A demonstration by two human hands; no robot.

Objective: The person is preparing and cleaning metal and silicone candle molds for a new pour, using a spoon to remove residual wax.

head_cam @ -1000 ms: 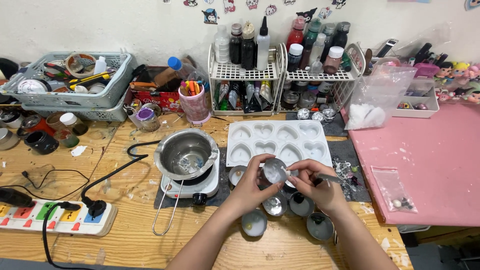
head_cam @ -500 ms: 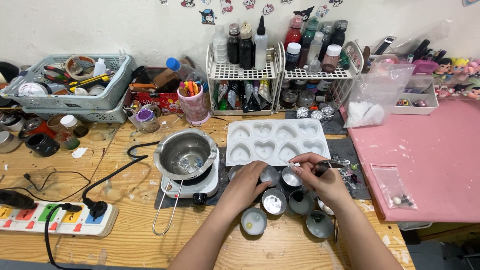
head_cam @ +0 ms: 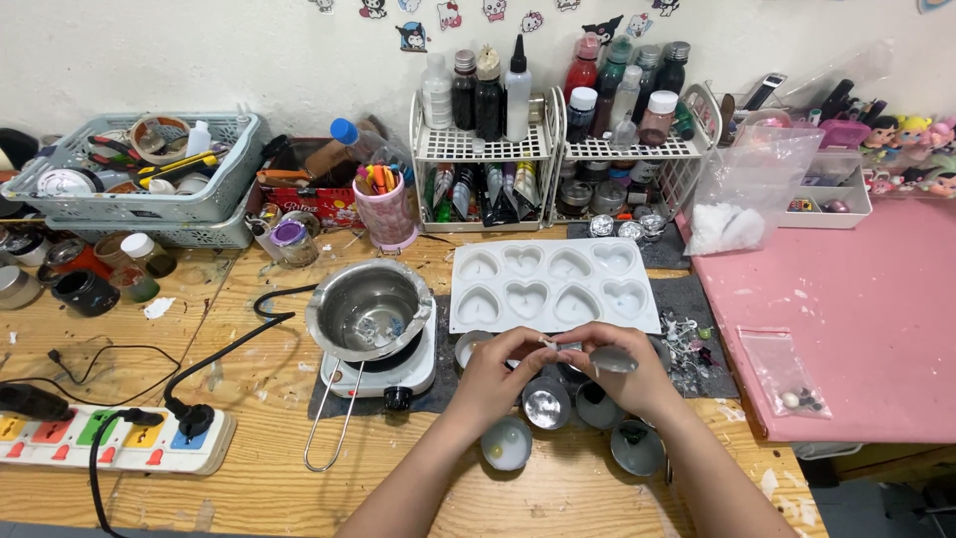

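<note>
At the far left of the wooden table (head_cam: 149,339) lies a white power strip (head_cam: 110,438) with coloured switches, a black plug and cable running from it toward the middle. Behind it, against the wall, stands a grey basket (head_cam: 139,189) full of tools and tape, with small jars (head_cam: 85,289) on the table in front of it. Further right a pink cup (head_cam: 386,214) holds pens, and in front of that a metal pot (head_cam: 368,309) sits on a small white hot plate (head_cam: 383,369), a wire handle reaching toward the near edge. Next comes a white mould (head_cam: 555,286) with eight heart-shaped hollows, lying flat on a dark mat (head_cam: 697,299). Just in front of the mould the two hands meet. The left hand (head_cam: 495,379) has its thumb and forefinger pinched together on a small pale piece (head_cam: 546,342), too small to tell what it is. The right hand (head_cam: 622,374) is closed around a small metal cup (head_cam: 611,359), fingers curled about it, its fingertips touching those of the left hand over the pale piece. Below the hands several more small round metal cups (head_cam: 546,406) stand on the table, one of them holding something whitish (head_cam: 506,443). Behind the mould two white wire racks (head_cam: 558,149) carry bottles of many colours. To the right lies a pink mat (head_cam: 846,319) with a clear plastic bag (head_cam: 787,374) on it, and a larger clear bag (head_cam: 747,184) stands behind.
</note>
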